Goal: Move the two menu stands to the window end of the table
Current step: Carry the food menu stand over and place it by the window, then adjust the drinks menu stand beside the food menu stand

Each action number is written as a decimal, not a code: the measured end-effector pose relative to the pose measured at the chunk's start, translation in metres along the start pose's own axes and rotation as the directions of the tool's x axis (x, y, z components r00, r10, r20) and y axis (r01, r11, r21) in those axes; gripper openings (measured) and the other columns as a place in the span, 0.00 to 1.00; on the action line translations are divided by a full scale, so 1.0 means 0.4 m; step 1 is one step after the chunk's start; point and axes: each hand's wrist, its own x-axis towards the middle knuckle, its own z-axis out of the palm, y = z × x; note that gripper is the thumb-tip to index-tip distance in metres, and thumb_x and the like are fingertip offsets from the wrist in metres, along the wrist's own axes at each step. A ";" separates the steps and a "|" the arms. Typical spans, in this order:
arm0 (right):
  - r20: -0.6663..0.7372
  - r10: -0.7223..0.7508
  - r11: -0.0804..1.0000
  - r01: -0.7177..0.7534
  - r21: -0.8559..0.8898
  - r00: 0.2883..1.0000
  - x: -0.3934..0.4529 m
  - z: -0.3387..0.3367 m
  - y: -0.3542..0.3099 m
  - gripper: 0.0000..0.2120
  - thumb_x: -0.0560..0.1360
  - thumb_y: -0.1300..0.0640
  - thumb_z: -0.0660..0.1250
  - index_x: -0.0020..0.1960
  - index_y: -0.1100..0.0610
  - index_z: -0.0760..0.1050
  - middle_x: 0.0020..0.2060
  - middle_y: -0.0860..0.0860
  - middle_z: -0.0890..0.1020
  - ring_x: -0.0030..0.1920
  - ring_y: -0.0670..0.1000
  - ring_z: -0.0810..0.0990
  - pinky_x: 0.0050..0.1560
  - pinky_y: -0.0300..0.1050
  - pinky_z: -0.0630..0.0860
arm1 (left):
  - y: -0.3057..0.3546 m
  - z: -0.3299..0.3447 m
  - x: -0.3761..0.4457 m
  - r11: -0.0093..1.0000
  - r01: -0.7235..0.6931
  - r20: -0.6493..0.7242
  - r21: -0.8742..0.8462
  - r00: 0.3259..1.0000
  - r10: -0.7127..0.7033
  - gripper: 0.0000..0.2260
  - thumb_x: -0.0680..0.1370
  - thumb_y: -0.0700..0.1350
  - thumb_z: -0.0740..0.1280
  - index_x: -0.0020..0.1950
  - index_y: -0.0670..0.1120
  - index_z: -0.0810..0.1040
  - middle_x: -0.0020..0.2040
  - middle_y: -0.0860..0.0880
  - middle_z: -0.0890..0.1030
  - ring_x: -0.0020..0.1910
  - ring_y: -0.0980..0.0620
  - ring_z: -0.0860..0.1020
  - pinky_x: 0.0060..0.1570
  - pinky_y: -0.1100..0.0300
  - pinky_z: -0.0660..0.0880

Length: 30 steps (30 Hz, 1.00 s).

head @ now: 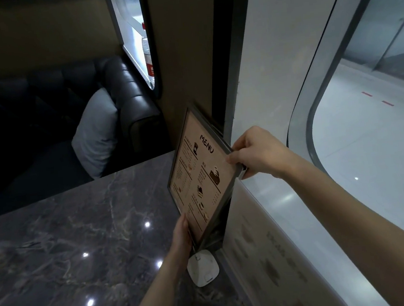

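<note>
Now you're placing the brown framed menu stand (199, 175) at the window wall — right hand (256, 153) pinching its far-right edge, left hand (183, 234) gripping the near corner; next, settle it upright on the dark marble table (68, 241).

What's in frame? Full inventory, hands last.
menu stand: 1 clearly seen, brown sheet in grey frame, tilted at table's window end
table: 1, dark grey marble, lower left
white device: 1, on table below the stand
cushion: 1, grey, on the sofa
sofa: 1, black, behind table
bottle: 1, clear with red label, far window ledge
left hand: grips stand's bottom edge
right hand: grips stand's right edge
</note>
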 end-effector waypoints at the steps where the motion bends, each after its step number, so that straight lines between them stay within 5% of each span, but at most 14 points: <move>1: 0.005 0.003 1.000 -0.003 0.003 1.000 0.001 -0.001 0.000 0.09 0.74 0.60 0.66 0.35 0.57 0.75 0.32 0.49 0.80 0.29 0.45 0.82 0.24 0.34 0.77 | 0.001 0.002 -0.002 1.000 0.001 -0.007 0.001 1.000 -0.001 0.16 0.82 0.48 0.50 0.52 0.44 0.76 0.39 0.47 0.84 0.37 0.50 0.83 0.30 0.62 0.79; 4: 0.018 0.007 1.000 -0.007 0.009 1.000 0.004 -0.003 -0.002 0.08 0.74 0.61 0.66 0.36 0.58 0.75 0.33 0.50 0.81 0.30 0.45 0.82 0.25 0.35 0.78 | 0.006 0.004 -0.005 1.000 0.021 -0.015 -0.008 1.000 -0.021 0.17 0.81 0.50 0.51 0.56 0.42 0.75 0.45 0.45 0.81 0.42 0.48 0.80 0.34 0.59 0.79; 8: 0.030 -0.002 1.000 0.002 0.015 1.000 0.002 -0.003 -0.005 0.05 0.74 0.61 0.65 0.41 0.61 0.76 0.37 0.53 0.82 0.36 0.47 0.83 0.29 0.38 0.81 | -0.004 -0.004 -0.004 0.999 0.018 0.000 0.047 1.000 -0.018 0.16 0.82 0.48 0.51 0.48 0.46 0.77 0.34 0.51 0.86 0.33 0.54 0.84 0.26 0.64 0.78; 11: 0.019 -0.008 1.000 0.008 -0.013 1.000 -0.004 -0.001 -0.005 0.05 0.75 0.60 0.65 0.41 0.60 0.76 0.39 0.53 0.81 0.36 0.47 0.82 0.28 0.35 0.80 | -0.007 -0.012 -0.010 0.996 0.046 0.037 0.080 0.998 -0.049 0.16 0.82 0.49 0.50 0.52 0.45 0.76 0.39 0.49 0.86 0.36 0.53 0.84 0.29 0.62 0.79; 13: -0.001 -0.022 0.999 0.022 -0.025 1.000 -0.009 0.002 -0.002 0.05 0.75 0.59 0.65 0.43 0.61 0.77 0.40 0.53 0.81 0.36 0.46 0.81 0.27 0.33 0.79 | -0.009 -0.017 -0.020 0.988 0.066 0.062 0.137 0.995 -0.075 0.17 0.82 0.50 0.51 0.58 0.44 0.75 0.47 0.45 0.83 0.42 0.51 0.84 0.34 0.60 0.80; 16: -0.023 -0.042 0.999 0.041 -0.034 0.999 -0.022 0.008 0.006 0.09 0.75 0.56 0.65 0.47 0.61 0.77 0.41 0.52 0.81 0.36 0.45 0.80 0.28 0.32 0.78 | -0.027 -0.023 -0.044 0.952 0.047 0.062 0.302 0.996 -0.069 0.19 0.82 0.52 0.50 0.65 0.45 0.72 0.58 0.44 0.79 0.56 0.48 0.78 0.56 0.54 0.76; 19: -0.042 -0.025 0.998 0.023 -0.050 0.999 -0.045 0.008 0.014 0.12 0.75 0.53 0.64 0.47 0.62 0.78 0.38 0.52 0.82 0.35 0.47 0.81 0.31 0.36 0.79 | -0.044 -0.017 -0.080 0.851 -0.014 -0.048 0.525 0.998 0.046 0.18 0.81 0.51 0.53 0.62 0.45 0.75 0.59 0.45 0.79 0.56 0.48 0.77 0.60 0.53 0.72; 25: -0.016 0.010 0.996 -0.011 -0.090 1.000 -0.131 -0.007 0.032 0.10 0.75 0.52 0.64 0.45 0.59 0.77 0.36 0.53 0.82 0.35 0.48 0.83 0.32 0.38 0.78 | -0.104 -0.001 -0.157 0.521 -0.257 -0.054 0.814 0.859 0.508 0.12 0.79 0.42 0.59 0.37 0.47 0.76 0.35 0.50 0.76 0.34 0.55 0.75 0.28 0.71 0.65; 27: -0.044 -0.014 0.996 0.010 -0.088 0.999 -0.166 -0.014 0.042 0.10 0.76 0.54 0.63 0.44 0.60 0.78 0.38 0.54 0.84 0.37 0.49 0.83 0.36 0.40 0.79 | -0.131 0.004 -0.183 0.412 -0.283 -0.016 0.866 0.808 0.589 0.10 0.78 0.42 0.60 0.38 0.48 0.75 0.37 0.51 0.76 0.34 0.60 0.72 0.30 0.72 0.63; 30: -0.081 -0.083 0.994 0.077 -0.071 0.993 -0.225 -0.021 0.058 0.11 0.76 0.55 0.63 0.43 0.61 0.80 0.40 0.56 0.85 0.39 0.50 0.84 0.42 0.43 0.81 | -0.178 0.017 -0.221 0.330 -0.347 0.089 0.878 0.795 0.601 0.08 0.78 0.41 0.60 0.42 0.44 0.77 0.41 0.50 0.76 0.40 0.53 0.74 0.37 0.63 0.67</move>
